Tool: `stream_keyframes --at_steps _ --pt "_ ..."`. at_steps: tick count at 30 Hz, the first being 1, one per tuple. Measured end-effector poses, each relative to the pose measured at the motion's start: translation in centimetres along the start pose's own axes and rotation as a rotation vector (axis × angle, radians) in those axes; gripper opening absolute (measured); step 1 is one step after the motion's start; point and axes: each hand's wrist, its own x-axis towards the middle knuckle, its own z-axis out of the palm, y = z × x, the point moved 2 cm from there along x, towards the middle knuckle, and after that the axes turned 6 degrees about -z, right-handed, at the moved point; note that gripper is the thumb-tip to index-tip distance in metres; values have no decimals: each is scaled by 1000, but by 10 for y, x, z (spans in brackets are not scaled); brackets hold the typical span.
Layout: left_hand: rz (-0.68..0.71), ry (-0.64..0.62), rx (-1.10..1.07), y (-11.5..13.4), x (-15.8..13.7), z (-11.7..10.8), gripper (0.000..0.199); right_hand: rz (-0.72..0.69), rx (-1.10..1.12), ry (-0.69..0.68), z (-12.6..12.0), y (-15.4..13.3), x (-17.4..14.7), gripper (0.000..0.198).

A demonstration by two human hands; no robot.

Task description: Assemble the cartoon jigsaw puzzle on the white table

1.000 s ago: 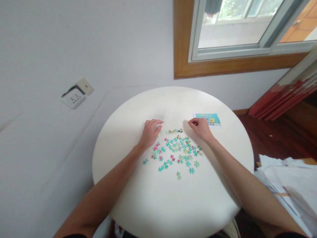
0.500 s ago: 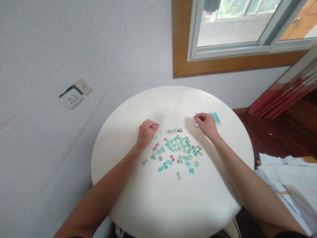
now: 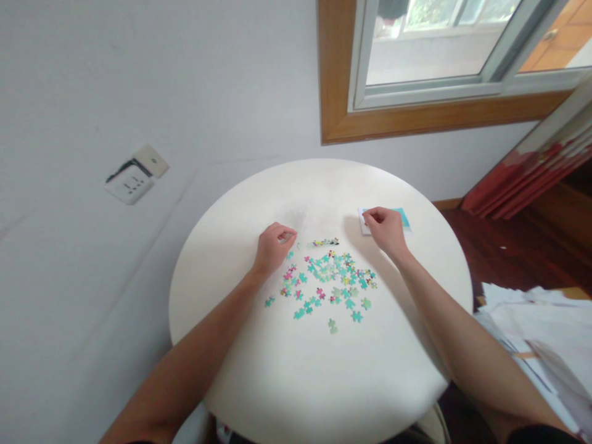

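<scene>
Many loose jigsaw puzzle pieces (image 3: 321,293), mostly turquoise with some pink, yellow and pale green, lie spread over the middle of a round white table (image 3: 277,382). Beyond them runs a short joined strip of puzzle pieces (image 3: 325,242). My left hand (image 3: 274,246) rests at the left end of that strip, thumb and fingertips closed in a pinch; whatever is between them is too small to make out. Over a white and turquoise card or booklet (image 3: 405,219), my right hand (image 3: 385,229) is also closed in a pinch, its fingertips' contents hidden.
A white wall with a socket (image 3: 129,183) stands to the left and behind the table. A wood-framed window (image 3: 337,123) is above the far edge. Stacked papers (image 3: 531,327) lie at the right, below a red and white curtain (image 3: 513,185).
The view has shifted very slightly. My right hand turns a little over the card; my left hand stays by the strip, and the pieces lie as before.
</scene>
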Motion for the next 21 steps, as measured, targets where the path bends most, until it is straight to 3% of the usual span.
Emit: stream_keyframes --at_steps 21 --pt "-14 -13 13 -3 4 -6 10 -25 -6 -50 3 4 0 23"
